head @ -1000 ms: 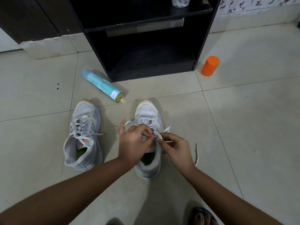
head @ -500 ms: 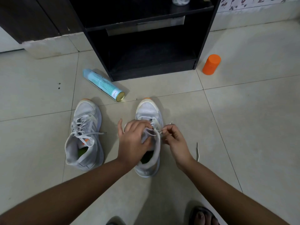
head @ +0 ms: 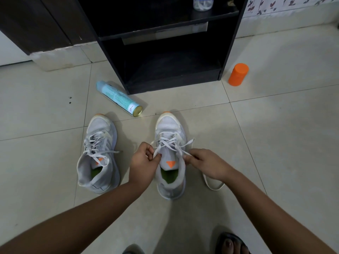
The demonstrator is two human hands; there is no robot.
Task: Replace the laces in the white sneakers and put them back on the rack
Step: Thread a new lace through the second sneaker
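Two white sneakers stand on the tiled floor, toes pointing at the black rack (head: 227, 52). The left sneaker (head: 98, 154) is laced and stands untouched. Over the right sneaker (head: 169, 129) both my hands work the white lace (head: 174, 143). My left hand (head: 144, 162) pinches a lace end at the shoe's left side. My right hand (head: 203, 162) pinches the other end at the right side, and a loose length of lace (head: 213, 186) trails from it onto the floor. The tongue with its orange triangle shows between my hands.
A light blue spray can (head: 119, 98) lies on the floor left of the rack's base. An orange cylinder (head: 238, 74) stands right of the rack. A clear jar (head: 203, 2) sits on the rack's upper shelf. My sandalled foot (head: 231, 243) is at the bottom edge.
My hands were close together over the tongue; now they have pulled apart to either side of the right sneaker, each drawing a lace end outward. The tongue is uncovered.
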